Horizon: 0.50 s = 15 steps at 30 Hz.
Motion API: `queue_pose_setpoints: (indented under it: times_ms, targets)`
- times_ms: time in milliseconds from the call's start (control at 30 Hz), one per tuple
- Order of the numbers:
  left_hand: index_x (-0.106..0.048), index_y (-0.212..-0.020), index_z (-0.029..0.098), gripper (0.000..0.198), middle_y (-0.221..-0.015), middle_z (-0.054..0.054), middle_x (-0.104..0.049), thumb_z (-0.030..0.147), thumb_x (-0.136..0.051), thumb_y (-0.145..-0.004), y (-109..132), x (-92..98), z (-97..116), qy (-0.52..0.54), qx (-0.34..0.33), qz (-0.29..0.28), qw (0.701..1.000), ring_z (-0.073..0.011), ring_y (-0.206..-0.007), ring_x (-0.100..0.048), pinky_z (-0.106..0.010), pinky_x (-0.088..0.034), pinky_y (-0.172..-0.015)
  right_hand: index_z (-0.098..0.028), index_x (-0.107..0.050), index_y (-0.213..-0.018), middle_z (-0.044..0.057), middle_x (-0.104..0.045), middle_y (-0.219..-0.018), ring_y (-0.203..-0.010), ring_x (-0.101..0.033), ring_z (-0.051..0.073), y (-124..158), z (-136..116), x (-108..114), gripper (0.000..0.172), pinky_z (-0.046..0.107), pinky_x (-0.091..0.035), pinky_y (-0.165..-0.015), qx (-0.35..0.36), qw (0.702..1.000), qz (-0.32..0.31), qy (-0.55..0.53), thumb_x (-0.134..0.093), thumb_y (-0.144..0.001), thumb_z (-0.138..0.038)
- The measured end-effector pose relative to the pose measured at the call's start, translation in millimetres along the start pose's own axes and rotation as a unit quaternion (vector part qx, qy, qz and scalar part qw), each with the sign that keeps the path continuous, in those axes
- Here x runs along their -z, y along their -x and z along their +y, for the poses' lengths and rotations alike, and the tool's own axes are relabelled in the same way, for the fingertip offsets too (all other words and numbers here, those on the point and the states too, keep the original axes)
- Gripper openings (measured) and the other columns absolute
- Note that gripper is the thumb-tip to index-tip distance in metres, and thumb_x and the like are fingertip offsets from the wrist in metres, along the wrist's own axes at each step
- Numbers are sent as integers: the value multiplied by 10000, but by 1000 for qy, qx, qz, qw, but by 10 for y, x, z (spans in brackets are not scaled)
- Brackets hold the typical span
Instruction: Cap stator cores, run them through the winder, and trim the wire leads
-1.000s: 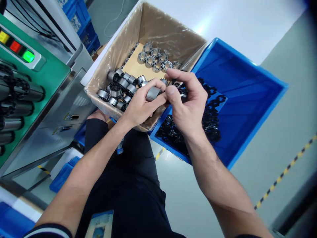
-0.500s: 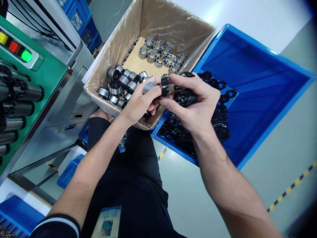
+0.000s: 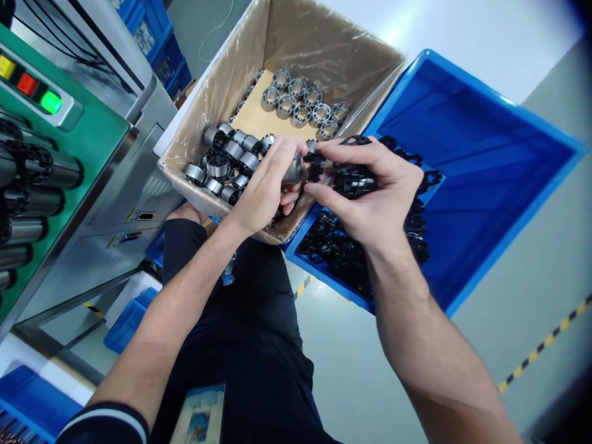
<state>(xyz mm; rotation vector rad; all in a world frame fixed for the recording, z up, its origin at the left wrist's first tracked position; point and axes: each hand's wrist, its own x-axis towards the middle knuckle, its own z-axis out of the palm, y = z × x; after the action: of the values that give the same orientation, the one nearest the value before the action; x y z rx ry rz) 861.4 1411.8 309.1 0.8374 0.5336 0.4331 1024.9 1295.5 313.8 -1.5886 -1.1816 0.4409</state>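
- Over the carton (image 3: pixel 319 43), the left hand (image 3: pixel 261 194) grips a metal core (image 3: pixel 293 171).
- Just beside, the right hand (image 3: pixel 388 188) pinches a black ring (image 3: pixel 315 165), palming black parts (image 3: pixel 355 184).

Shows a white counter (image 3: pixel 467 43), shining brightly toward the top of the view. Carries a brown box (image 3: pixel 305 37) lined with clear plastic, near one edge. Right beside the box, seems to bear a blue bin (image 3: pixel 499 172) too, jutting past the edge.

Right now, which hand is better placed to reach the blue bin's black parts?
Likely the right hand: though holding black pieces, it's nearer the blue bin; the left hand holds a metal cylinder.
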Motion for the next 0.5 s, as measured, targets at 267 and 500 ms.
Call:
queue_pose_setpoints:
  times_ms: [267,500]
  targets:
    - [-731,-1459,344,630,-1025,-36,-722,883,-653,-1142,92,-36,67,-79,14,12,997,-115,-652,-571,-268,-474,-610,-367,-940,-1280,55,-920,-1228,-1184,-877,353,10,-6,-41,494,692,-700,-1228,-16,999,-21,20,-989,-959,-738]
    - [-713,-1477,337,715,-978,-34,-705,942,-627,-1105,39,-4,-33,-56,-4,-9,998,-139,-645,-493,-326,-434,-611,-382,-942,-1319,47,-921,-1244,-1313,-868,384,40,50,-35,484,730,-669,-1277,-2,1000,-12,0,-1052,-928,-645]
